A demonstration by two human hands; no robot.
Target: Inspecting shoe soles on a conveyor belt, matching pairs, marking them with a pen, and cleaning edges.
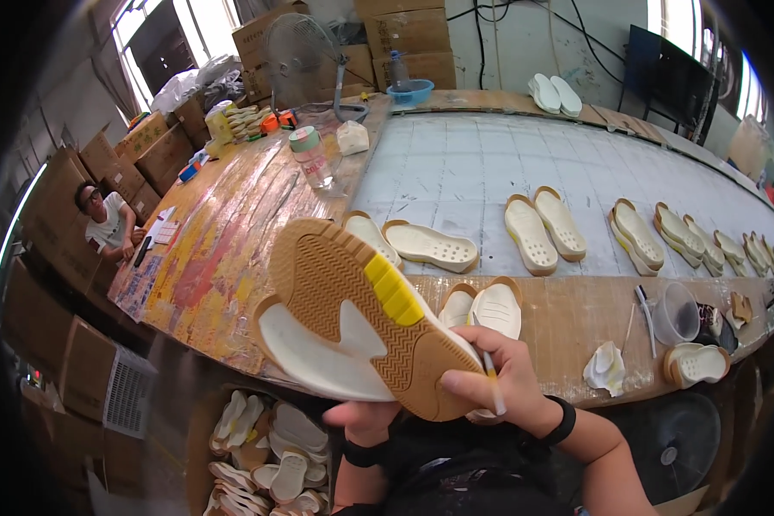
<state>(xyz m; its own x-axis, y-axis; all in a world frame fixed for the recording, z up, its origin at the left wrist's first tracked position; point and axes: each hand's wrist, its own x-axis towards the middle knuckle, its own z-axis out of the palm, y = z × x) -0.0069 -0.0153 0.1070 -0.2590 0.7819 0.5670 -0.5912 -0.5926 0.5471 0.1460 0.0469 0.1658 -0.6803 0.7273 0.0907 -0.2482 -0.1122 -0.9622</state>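
Note:
My right hand (503, 378) is closed round the near end of a shoe sole (318, 267), thumb on its brown, zigzag-patterned underside. A bright yellow block runs along one edge of that sole. Between the same fingers sticks out a thin white stick (494, 387) with a yellowish part; its kind is unclear. Behind and below, a second sole (310, 357) shows its white inner side, its near end at my left hand (365, 421). That hand is closed on it, though most of its fingers are hidden. Two more soles (499, 308) lie just beyond my right hand.
Pairs of white soles (531, 236) line the grey-white table (456, 172). A clear cup (675, 314), a brush-like tool (645, 320) and crumpled tissue (605, 370) lie right. A bottle (311, 159) stands beyond; a box of soles (199, 447) sits below left. A person (110, 219) sits far left.

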